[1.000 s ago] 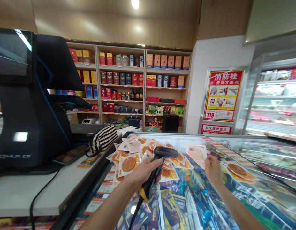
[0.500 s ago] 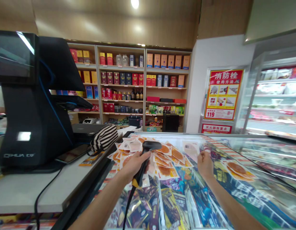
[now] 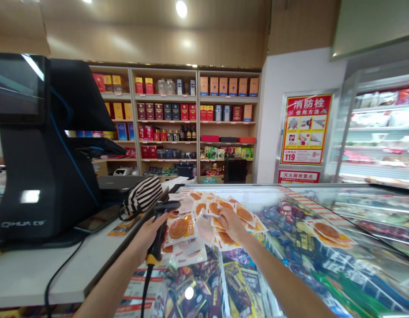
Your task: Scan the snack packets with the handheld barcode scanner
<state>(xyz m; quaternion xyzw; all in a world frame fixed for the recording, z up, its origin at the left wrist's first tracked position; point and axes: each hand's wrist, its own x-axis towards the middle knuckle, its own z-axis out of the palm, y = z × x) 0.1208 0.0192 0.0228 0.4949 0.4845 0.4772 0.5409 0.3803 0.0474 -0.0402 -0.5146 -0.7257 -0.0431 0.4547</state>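
My left hand (image 3: 148, 234) is wrapped round the handle of a black barcode scanner (image 3: 159, 234), whose head sits over the left edge of a pile of packets. A cable hangs down from its yellow-trimmed base. Round brown patties or cakes show through the flat clear packets (image 3: 179, 229), which lie overlapping on the glass top of a freezer (image 3: 250, 194). Some packets lie with their whitish backs up. My right hand (image 3: 231, 223) is in the middle of the pile, its curled fingers on the edge of one packet (image 3: 213, 207); the fingertips are partly hidden.
A separate small stack of packets (image 3: 330, 233) lies on the glass to the right. On the left counter (image 3: 58, 274) stand a black checkout terminal (image 3: 42, 176), a phone (image 3: 100, 219) and a striped pouch (image 3: 144, 194). Shelves of boxes (image 3: 164, 110) line the back wall.
My left hand has moved left with the scanner, uncovering packets. My right hand has come left from the pile's right side, where a whitish packet was beside its fingers, onto the pile's middle.
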